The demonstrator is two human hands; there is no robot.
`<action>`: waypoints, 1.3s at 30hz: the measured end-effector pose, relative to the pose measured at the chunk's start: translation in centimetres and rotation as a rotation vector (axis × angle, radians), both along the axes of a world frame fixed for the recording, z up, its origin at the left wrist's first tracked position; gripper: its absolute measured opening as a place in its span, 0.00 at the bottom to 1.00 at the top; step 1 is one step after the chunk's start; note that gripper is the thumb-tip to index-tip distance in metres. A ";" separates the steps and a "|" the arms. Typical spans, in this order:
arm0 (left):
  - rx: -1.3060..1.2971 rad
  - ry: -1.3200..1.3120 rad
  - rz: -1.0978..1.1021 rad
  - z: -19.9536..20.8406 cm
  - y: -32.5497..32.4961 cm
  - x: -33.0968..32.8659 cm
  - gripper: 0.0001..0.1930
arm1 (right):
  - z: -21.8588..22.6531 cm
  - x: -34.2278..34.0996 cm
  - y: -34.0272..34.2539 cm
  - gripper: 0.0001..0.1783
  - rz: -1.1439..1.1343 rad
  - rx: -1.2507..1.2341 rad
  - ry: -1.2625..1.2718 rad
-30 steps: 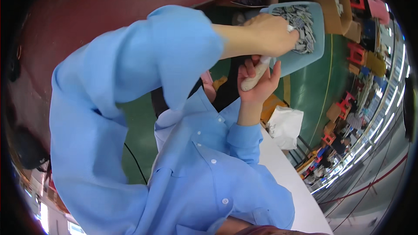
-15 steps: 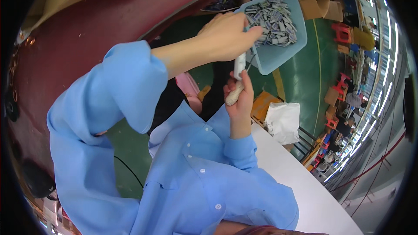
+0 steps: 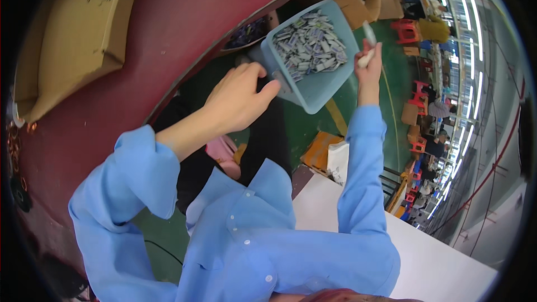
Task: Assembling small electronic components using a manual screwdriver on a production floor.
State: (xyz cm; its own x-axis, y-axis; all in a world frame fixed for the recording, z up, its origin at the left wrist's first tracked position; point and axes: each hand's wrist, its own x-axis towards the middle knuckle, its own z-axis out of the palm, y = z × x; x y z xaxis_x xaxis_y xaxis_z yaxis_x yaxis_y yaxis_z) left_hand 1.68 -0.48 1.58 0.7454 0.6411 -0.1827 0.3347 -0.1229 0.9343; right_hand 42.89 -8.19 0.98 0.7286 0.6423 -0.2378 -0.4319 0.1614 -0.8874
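Observation:
My left hand [image 3: 240, 95] is open beside the near left wall of a light-blue plastic bin [image 3: 305, 98]. Its thumb stands apart from the curled fingers, and I see nothing between them. Inside the bin lies a heap of small grey-white rectangular pieces [image 3: 313, 45]. Beyond the bin's right side, my right hand [image 3: 369, 75] is closed around a slim tool with a cream handle [image 3: 366, 59]. A whitish part [image 3: 369, 32] sticks out past the fingers, blurred by motion; what it is, I cannot make out.
A dark red tabletop [image 3: 184, 17] curves along the left, bearing an open cardboard box [image 3: 78, 28]. Behind the bin stands another carton [image 3: 347, 3]. An orange-brown box [image 3: 319, 151] and a white table [image 3: 414, 246] are at the right. People sit on red stools [image 3: 405, 31] farther off.
My right hand has swung out to the right with the tool, from below the bin to beyond its right side. My left hand has drawn back from the bin's edge. The view has shifted.

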 end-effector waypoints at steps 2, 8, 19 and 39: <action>0.008 -0.027 0.005 -0.8 -0.1 -0.6 0.24 | -0.4 0.0 1.9 0.17 -0.198 -0.151 -0.204; -0.028 -0.006 -0.053 -0.4 -0.6 0.1 0.24 | -17.4 -11.9 -7.9 0.12 -0.084 -0.753 -0.772; -0.081 0.001 -0.088 -0.4 0.4 0.2 0.20 | -18.6 -20.3 -7.9 0.12 -0.095 -0.874 -0.978; 0.163 0.018 -0.045 1.9 -0.5 0.6 0.18 | -19.3 -17.4 -7.5 0.13 -0.282 -0.922 -0.731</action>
State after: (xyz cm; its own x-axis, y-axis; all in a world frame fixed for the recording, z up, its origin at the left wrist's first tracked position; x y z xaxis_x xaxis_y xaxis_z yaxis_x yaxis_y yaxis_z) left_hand 2.27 -0.94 3.44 0.7713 0.6296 -0.0930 0.3422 -0.2870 0.8947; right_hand 25.46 -15.73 -18.31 0.9694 0.2453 0.0036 0.1680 -0.6530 -0.7385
